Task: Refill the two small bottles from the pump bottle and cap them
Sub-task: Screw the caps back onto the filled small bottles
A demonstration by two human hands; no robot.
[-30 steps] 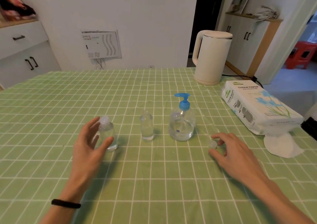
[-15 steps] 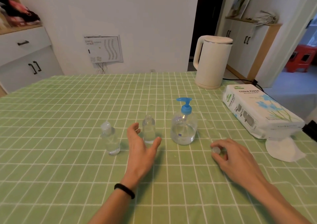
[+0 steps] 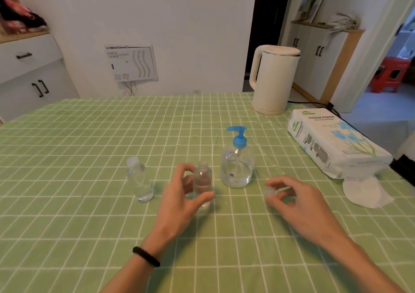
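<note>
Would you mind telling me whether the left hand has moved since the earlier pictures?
Yes. The left hand has moved right, from the capped small bottle to the uncapped small bottle, closer to the pump bottle.

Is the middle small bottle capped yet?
Uncapped: the middle small bottle shows a bare neck with no cap on it, while the right hand pinches a small clear cap off to the side.

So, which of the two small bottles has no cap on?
The small bottle beside the pump bottle, at the left hand: its neck is bare. The other bottle, farther left, is capped.
</note>
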